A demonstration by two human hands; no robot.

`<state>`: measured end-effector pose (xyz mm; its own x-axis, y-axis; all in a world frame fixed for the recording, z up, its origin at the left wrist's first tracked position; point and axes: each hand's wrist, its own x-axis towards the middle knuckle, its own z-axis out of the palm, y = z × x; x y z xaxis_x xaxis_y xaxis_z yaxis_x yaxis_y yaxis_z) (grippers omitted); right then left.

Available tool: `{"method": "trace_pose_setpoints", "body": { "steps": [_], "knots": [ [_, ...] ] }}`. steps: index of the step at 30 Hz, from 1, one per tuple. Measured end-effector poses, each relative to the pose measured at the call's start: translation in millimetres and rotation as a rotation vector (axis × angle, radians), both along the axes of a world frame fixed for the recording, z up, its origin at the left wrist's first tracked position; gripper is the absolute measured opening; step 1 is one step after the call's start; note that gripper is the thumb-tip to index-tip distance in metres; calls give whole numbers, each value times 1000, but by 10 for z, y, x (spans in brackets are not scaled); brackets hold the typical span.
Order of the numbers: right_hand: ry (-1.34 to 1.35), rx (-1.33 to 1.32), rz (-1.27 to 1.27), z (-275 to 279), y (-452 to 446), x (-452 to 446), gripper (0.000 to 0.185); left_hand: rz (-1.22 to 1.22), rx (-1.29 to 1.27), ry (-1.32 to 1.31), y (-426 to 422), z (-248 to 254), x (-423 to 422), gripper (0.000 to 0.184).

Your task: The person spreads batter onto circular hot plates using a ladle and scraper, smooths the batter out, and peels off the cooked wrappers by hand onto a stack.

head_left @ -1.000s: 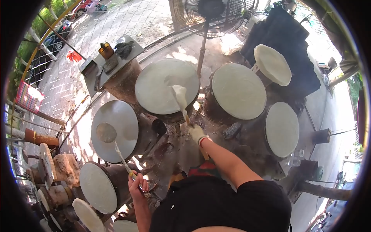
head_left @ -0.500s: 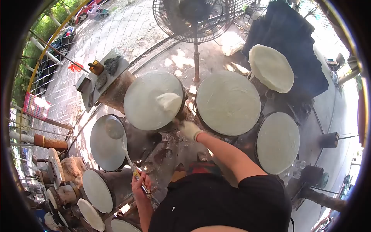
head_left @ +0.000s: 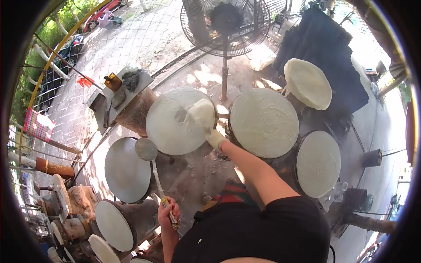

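My left hand is closed round the handle of a ladle. Its round, batter-smeared bowl is over the right edge of a grey griddle. A pale glove covers my right hand, which reaches to the right edge of another round griddle coated with thin whitish batter. There the gloved fingers meet a soft pale lump of dough and seem closed on its near end; the fingertips are partly hidden. A bare-looking dark patch shows in the coating left of the lump.
More coated griddles stand to the right, far right and lower left. A stack of pale flatbreads lies behind. A standing fan is ahead, and a small side table holds a brown jar.
My right hand has moved up to the dough lump, which has shifted slightly up the griddle. The ladle's bowl has swung right, from over the grey griddle's middle to its edge.
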<state>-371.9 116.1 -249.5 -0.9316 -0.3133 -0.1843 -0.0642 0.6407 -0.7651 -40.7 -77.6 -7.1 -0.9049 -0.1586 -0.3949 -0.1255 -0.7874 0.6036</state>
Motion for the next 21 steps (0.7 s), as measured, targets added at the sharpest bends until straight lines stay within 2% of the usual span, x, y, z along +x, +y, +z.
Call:
{"method": "trace_pose_setpoints", "body": {
  "steps": [2,5,8,9,12,13,16,17,19,21],
  "knots": [
    [-138,-343,-21,1007,140,644,41,-20,-1,-19,-145,-64,34,26],
    [-318,-687,-641,1125,13,925,44,-77,31,-28,-350,-147,73,25],
    [-447,-566,-764,598,-299,798,36,-94,60,-36,-473,-224,59,25],
    [-397,-693,-729,625,-399,736,33,-107,55,-38,-509,-231,26,25],
    [-213,-418,-471,736,-164,423,32,-130,68,-65,-518,-256,-17,23],
    [-110,-421,-505,913,-91,450,31,-128,86,-72,-501,-262,-54,22],
    [-231,-349,-537,904,-51,609,33,-143,136,-84,-428,-320,-165,20],
    [-182,-186,-405,298,-75,473,38,-153,151,-89,-398,-332,-202,20],
    [-265,-195,-210,568,-17,204,39,-156,144,-119,-297,-309,-288,19],
    [-383,-273,-102,1154,71,-53,42,-156,149,-144,-185,-316,-359,19]
  ]
}}
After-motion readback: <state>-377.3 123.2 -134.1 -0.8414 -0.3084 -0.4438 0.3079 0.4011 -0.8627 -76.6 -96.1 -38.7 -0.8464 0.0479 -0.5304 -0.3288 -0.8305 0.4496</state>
